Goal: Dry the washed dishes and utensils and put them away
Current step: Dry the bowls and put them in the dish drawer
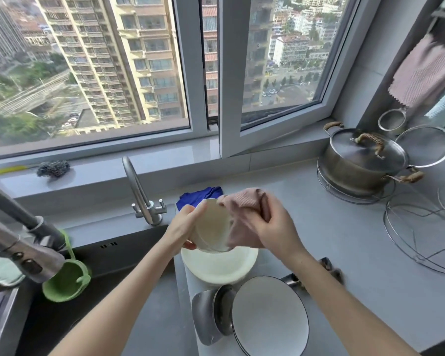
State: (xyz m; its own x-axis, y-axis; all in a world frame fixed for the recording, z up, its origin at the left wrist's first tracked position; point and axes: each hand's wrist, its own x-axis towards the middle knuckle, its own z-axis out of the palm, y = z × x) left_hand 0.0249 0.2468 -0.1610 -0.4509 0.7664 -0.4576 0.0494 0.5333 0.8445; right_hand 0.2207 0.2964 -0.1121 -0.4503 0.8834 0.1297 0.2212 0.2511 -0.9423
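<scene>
My left hand (183,224) grips a small cream bowl (212,227) by its rim, tilted on its side above the counter. My right hand (272,227) is closed on a pink cloth (242,204) that is pressed against the bowl's right side and rim. Right below them a larger cream bowl (219,265) stands upright. Nearer to me, a white plate with a dark rim (270,317) leans against steel dishes (211,314).
A dark sink (108,253) lies to the left with a steel tap (139,191), a pull-out sprayer (23,242) and a green hanging basket (67,281). A blue cloth (198,195) lies behind the bowl. At right stand a lidded steel pot (362,163) and wire racks (421,232).
</scene>
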